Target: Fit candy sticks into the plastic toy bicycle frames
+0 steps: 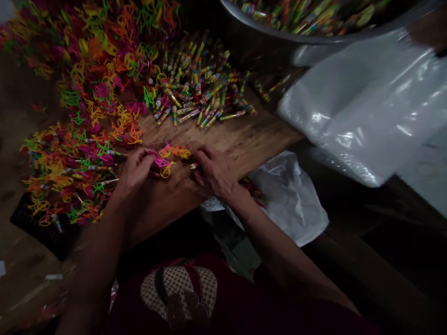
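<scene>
My left hand (136,168) rests on a wooden board (237,139), its fingers pinched on a pink plastic star-shaped piece (159,161). Beside it lie yellow and orange plastic ring pieces (176,151). My right hand (213,170) is curled just right of them, fingertips closed on a small wrapped stick (193,165). A heap of neon plastic shapes (94,83) spreads to the left and behind. A pile of small colourful wrapped sticks (195,88) lies at the far side of the board.
A metal basin (314,35) full of the same sticks stands at the top right. Clear plastic bags (370,107) lie to the right and a white bag (289,195) hangs off the board's near edge. A dark tray (42,228) sits lower left.
</scene>
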Demonstrator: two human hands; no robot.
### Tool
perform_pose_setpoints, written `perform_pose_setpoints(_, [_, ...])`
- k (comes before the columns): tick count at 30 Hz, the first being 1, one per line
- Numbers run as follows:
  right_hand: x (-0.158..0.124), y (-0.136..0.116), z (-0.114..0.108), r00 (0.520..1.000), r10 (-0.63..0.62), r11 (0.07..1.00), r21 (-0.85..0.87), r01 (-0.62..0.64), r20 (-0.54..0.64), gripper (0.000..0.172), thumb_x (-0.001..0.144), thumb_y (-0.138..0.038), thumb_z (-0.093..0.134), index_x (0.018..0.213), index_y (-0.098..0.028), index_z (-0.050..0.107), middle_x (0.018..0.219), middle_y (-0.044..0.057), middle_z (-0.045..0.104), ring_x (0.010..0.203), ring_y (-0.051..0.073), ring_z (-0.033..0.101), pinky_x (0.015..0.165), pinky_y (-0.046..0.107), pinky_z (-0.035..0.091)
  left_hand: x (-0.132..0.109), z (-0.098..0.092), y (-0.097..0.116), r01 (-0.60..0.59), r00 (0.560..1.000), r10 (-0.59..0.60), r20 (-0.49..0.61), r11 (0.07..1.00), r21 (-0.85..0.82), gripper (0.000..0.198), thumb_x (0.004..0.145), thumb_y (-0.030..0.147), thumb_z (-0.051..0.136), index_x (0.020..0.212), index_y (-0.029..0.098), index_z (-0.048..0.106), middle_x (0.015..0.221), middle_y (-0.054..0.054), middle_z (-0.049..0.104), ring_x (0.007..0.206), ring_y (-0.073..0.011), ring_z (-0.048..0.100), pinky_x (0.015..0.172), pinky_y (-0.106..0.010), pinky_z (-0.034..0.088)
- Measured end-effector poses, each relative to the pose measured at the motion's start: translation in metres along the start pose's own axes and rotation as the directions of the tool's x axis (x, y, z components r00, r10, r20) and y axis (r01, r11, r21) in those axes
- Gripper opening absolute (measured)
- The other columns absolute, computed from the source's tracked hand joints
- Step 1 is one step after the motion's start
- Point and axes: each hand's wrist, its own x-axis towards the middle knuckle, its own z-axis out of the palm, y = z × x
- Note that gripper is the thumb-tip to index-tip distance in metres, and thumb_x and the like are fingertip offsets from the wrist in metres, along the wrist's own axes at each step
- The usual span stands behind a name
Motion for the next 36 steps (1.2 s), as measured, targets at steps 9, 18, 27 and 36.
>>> perform_pose_setpoints(9, [0.016,-0.007,-0.004,0.967,0.18,0.943,0.31,-0.118,-0.181,0.027,0.095,-0.031,0.043,0.113,-0.017,0.059,0.088,0.007,0.069,0.07,0.019,0.061,0.063,0.032,0.047,0.0,-0.003,0.006,0.052,0.998,-0.04,0.053,0.967,-0.248,0.016,0.081,0.027,0.066,0.095,0.019,0.064,0.077,0.001,0.069,0.065,-0.0141,0.068,0.06,-0.025,0.058])
perform_pose_setpoints(18, [0.028,-0.023,0.002,0.968,0.124,0.76,0.648,0.047,-0.216,0.023,0.09,-0.033,0.06,0.109,-0.019,0.063,0.088,0.003,0.069,0.071,0.015,0.062,0.065,0.027,0.05,-0.003,0.002,0.004,0.05,0.987,0.001,0.16,0.947,-0.317,0.02,0.079,0.026,0.068,0.096,0.016,0.068,0.079,0.0,0.067,0.06,-0.0123,0.064,0.053,-0.023,0.057])
perform_pose_setpoints(27, [0.03,-0.02,0.008,0.984,-0.007,0.733,0.668,0.128,-0.18,0.02,0.095,-0.035,0.056,0.094,-0.019,0.069,0.086,0.004,0.072,0.077,0.017,0.064,0.072,0.029,0.05,-0.003,0.004,-0.007,0.034,0.976,0.035,0.214,0.949,-0.314,0.043,0.064,0.021,0.086,0.103,0.018,0.069,0.087,-0.001,0.073,0.069,-0.0105,0.067,0.061,-0.019,0.054])
perform_pose_setpoints(36, [0.03,-0.018,0.003,0.955,-0.087,0.818,0.526,0.231,-0.284,0.021,0.094,-0.023,0.052,0.104,-0.017,0.069,0.091,0.007,0.075,0.076,0.017,0.069,0.068,0.029,0.053,0.003,-0.001,0.006,0.115,0.974,-0.04,0.224,0.936,-0.333,0.04,0.059,0.01,0.084,0.096,0.015,0.071,0.081,-0.001,0.074,0.063,-0.0097,0.065,0.057,-0.018,0.051])
